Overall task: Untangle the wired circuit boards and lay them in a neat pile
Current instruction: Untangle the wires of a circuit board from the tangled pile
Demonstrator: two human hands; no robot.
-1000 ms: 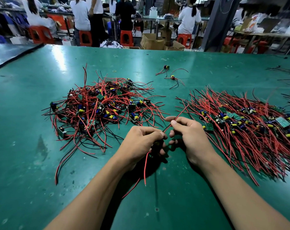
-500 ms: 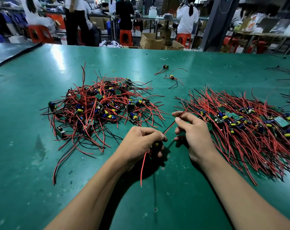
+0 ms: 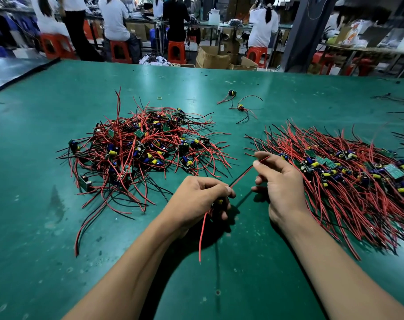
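Note:
A tangled heap of small circuit boards with red and black wires (image 3: pixel 141 153) lies on the green table (image 3: pixel 34 227) at centre left. A combed pile of the same boards (image 3: pixel 348 176), wires lying side by side, spreads at the right. My left hand (image 3: pixel 196 199) grips one small board, mostly hidden in the fist, and a red wire (image 3: pixel 202 236) hangs from it toward me. My right hand (image 3: pixel 281 181) pinches that board's other wires (image 3: pixel 242 175) near their far end, stretched taut between the two hands, at the edge of the right pile.
Two stray boards with wires (image 3: pixel 240 107) lie further back at centre, with a small rubber band (image 3: pixel 159 97) nearby. More loose wires (image 3: pixel 395 99) sit at the far right edge. People on red stools (image 3: pixel 175 51) and cardboard boxes (image 3: pixel 212 57) stand beyond the table's far edge.
My right hand has slid up and to the right along the wires, away from my left hand, pulling them straight. The left hand has stayed in place with the board.

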